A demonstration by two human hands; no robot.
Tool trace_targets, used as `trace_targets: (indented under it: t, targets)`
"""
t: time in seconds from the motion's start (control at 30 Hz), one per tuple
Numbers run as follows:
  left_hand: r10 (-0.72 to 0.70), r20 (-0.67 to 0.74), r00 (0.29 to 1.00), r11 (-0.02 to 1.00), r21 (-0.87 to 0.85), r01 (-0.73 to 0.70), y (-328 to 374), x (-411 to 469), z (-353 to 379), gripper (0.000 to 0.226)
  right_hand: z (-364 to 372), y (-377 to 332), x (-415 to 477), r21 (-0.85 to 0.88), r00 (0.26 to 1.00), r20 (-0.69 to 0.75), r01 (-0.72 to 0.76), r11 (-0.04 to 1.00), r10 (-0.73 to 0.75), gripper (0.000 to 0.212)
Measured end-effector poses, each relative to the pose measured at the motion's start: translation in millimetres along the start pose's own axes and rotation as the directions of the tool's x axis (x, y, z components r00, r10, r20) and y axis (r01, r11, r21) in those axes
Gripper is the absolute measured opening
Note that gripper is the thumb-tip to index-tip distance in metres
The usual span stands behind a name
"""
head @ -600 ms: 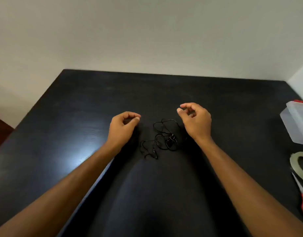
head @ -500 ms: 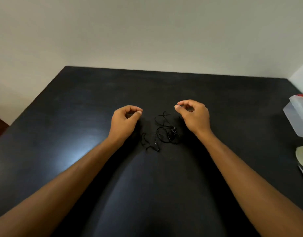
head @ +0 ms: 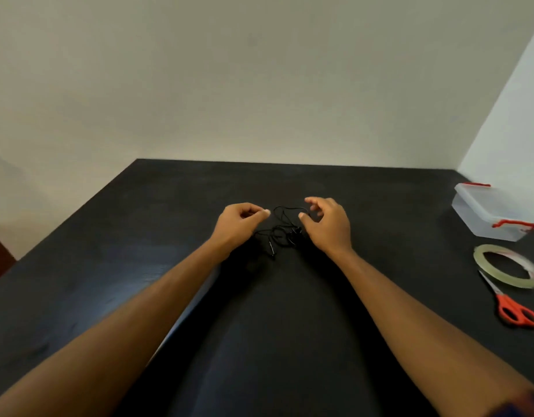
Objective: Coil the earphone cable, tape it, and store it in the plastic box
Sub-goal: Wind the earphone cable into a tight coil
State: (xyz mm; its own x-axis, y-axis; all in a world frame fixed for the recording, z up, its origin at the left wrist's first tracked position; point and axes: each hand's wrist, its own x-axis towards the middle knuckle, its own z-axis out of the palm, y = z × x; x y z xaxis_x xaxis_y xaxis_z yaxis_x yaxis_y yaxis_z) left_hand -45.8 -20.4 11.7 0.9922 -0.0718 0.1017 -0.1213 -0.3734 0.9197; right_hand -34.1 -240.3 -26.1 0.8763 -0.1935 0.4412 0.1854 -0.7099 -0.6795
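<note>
A tangled black earphone cable (head: 282, 233) lies on the black table (head: 139, 236), between my hands. My left hand (head: 238, 225) hovers just left of the tangle. Its fingers are curled with the thumb against the fingertips, and no cable shows between them. My right hand (head: 330, 225) is on the right of the tangle. Its thumb and forefinger are apart around the end of the cable's top loop and grip nothing. The clear plastic box (head: 485, 212), with red clips and its lid on, stands at the far right. A roll of clear tape (head: 482, 254) lies in front of it.
Red-handled scissors (head: 515, 310) lie beside the tape near the right edge. The wall runs along the table's far edge, with a corner at the right. The table's left edge drops off to the floor.
Both hands have moved closer together onto the cable. My right thumb and forefinger have spread apart. The view has shifted, so the box, tape and scissors now show fully.
</note>
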Motion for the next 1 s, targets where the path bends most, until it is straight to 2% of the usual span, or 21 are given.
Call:
trace_targets:
  t: [0.13,0.27,0.37,0.43,0.53,0.6,0.7,0.8,0.87,0.9,1.0]
  targets:
    - [0.014,0.070,0.997,0.964,0.263,-0.032,14.0,0.9,22.0,0.029,-3.3,-6.6,-9.9,-0.081,0.985,-0.057,0.156,0.984,-0.161,0.039]
    - [0.031,0.086,0.996,0.914,0.401,-0.063,21.1,5.6,34.3,0.012,-2.3,-13.1,-11.4,-0.251,0.932,0.116,0.363,0.898,-0.344,0.056]
    - [0.084,0.089,0.993,0.933,0.343,-0.109,21.5,6.3,32.8,0.017,0.1,-15.5,-9.7,-0.262,0.895,0.200,0.442,0.858,-0.399,0.036]
    - [0.063,0.131,0.989,0.973,0.214,-0.090,22.3,5.6,27.5,0.017,-1.0,-13.2,-10.1,-0.218,0.900,0.147,0.434,0.874,-0.410,0.025]
    - [0.001,0.216,0.976,0.997,-0.078,0.016,26.4,5.4,15.9,0.028,-4.6,-5.7,-9.0,-0.186,0.902,0.044,0.429,0.884,-0.429,0.021]
    - [-0.013,0.235,0.972,0.990,-0.137,0.046,31.1,7.1,2.9,0.028,-5.4,-1.3,-6.8,-0.157,0.915,-0.031,0.394,0.906,-0.403,0.020]
    - [-0.033,0.307,0.951,0.990,-0.120,0.073,31.0,9.7,-25.1,0.021,-3.3,2.4,-0.9,-0.087,0.942,-0.158,0.286,0.954,-0.296,0.019]
    - [-0.031,0.330,0.943,0.998,-0.043,0.048,19.0,8.5,-48.7,0.025,-5.2,12.0,7.6,0.072,0.955,-0.294,0.071,0.995,-0.047,0.020]
    - [-0.032,0.312,0.950,0.998,-0.044,0.048,9.7,7.4,-58.6,0.032,-7.4,17.4,12.7,0.262,0.929,-0.327,-0.089,0.961,0.175,0.018]
    - [-0.031,0.320,0.947,0.997,-0.050,0.050,6.4,6.4,-60.1,0.037,-8.2,19.6,13.3,0.308,0.919,-0.322,-0.127,0.943,0.229,0.018]
    - [-0.002,0.370,0.929,0.999,-0.047,0.021,1.1,1.1,-57.7,0.043,-6.5,18.5,12.7,0.254,0.932,-0.315,-0.102,0.962,0.182,0.019]
